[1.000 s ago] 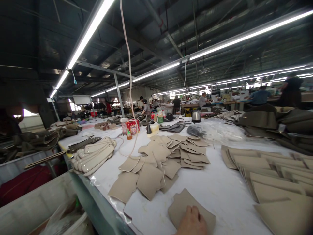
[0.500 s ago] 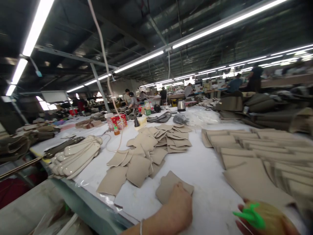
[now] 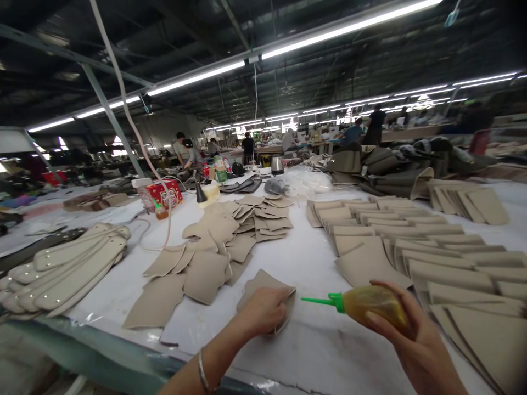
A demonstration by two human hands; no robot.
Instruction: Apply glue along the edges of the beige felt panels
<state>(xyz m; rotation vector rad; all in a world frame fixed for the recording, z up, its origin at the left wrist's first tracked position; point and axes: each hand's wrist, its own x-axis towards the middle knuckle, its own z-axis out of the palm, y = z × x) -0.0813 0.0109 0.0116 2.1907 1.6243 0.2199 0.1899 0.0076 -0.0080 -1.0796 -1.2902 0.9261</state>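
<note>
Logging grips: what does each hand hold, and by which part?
Right hand grips the squeeze bottle around its yellow body. Left hand lies on a beige cut piece; grip unclear.

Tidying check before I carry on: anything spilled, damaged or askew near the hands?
No spill or damage shows. The right hand holds the squeeze bottle nearly level, no drip at its green nozzle; the left hand rests on a beige piece. Only the middle pile lies loosely scattered, unlike the neat rows to its right.
</note>
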